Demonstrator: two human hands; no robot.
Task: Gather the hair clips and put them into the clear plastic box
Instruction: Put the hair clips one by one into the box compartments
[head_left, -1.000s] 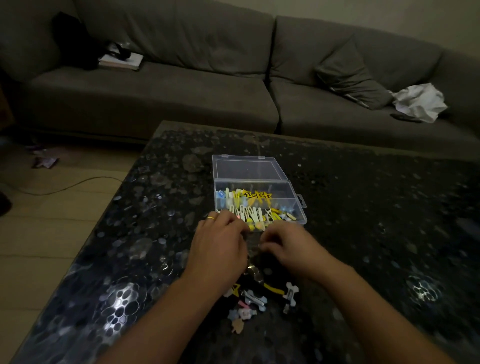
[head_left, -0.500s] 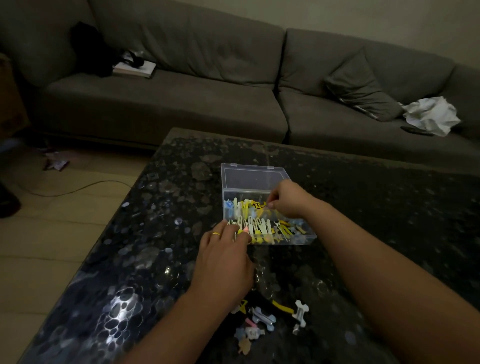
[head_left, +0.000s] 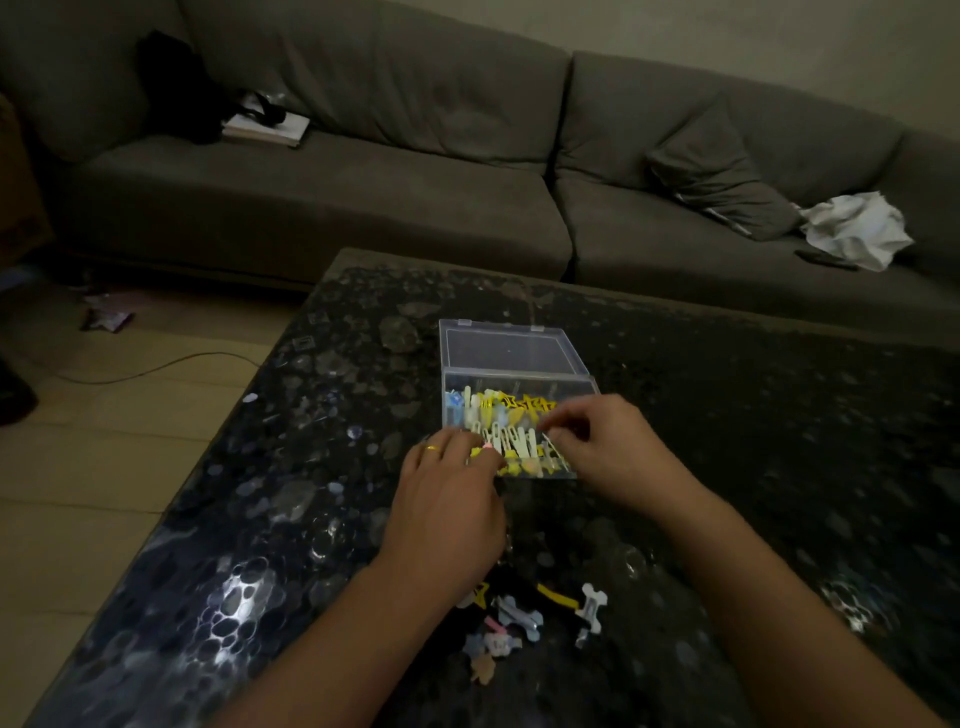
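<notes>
Head view: both hands' grip unclear, left hand (head_left: 447, 512) and right hand (head_left: 618, 452) over the clear box (head_left: 506, 348).

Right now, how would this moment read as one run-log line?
stage: filling box | left hand: at box's near edge | right hand: over clips in clear plastic box | loose clips: remain on table

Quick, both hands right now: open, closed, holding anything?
Left hand: fingers curled at the near edge of the clear plastic box, pinching a small pink clip.
Right hand: fingers pinched over the box; contents cannot be told.
</notes>
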